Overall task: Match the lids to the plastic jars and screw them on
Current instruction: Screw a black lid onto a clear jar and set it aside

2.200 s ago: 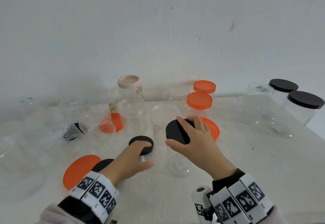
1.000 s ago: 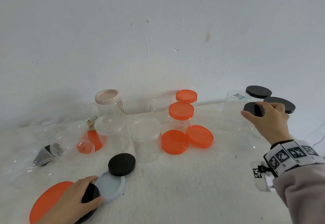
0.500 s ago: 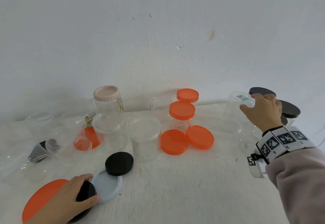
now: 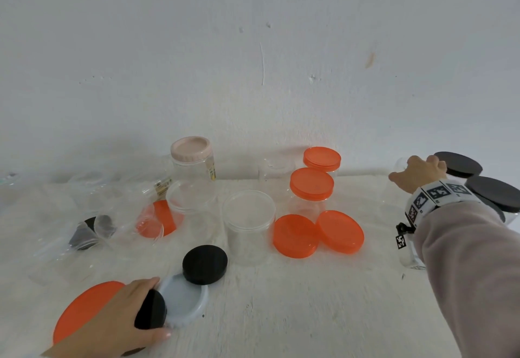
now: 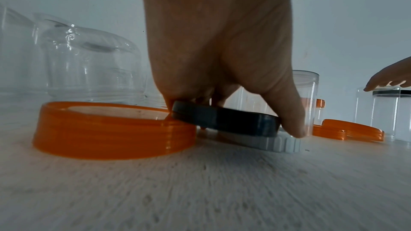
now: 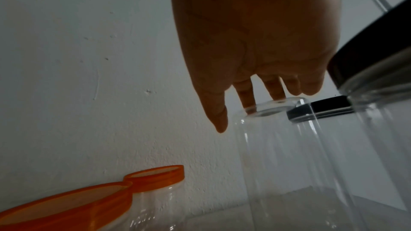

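My left hand pinches a small black lid at the near left of the table, thumb on one edge and fingers on the other. In the left wrist view my left hand holds this black lid tilted across a grey-white lid and a large orange lid. Far right, my right hand reaches over an upturned clear jar. In the right wrist view the fingertips touch the clear jar's top and the thumb stands off its side.
Two black-lidded jars stand just right of my right hand. Two loose orange lids lie mid-table before two orange-lidded jars. A loose black lid, a clear-lidded jar, a pink-lidded jar and several open jars crowd the left.
My right hand carried a black-lidded jar to the far right, let it go and moved onto the upturned clear jar. My left hand moved onto the small black lid and stays there.
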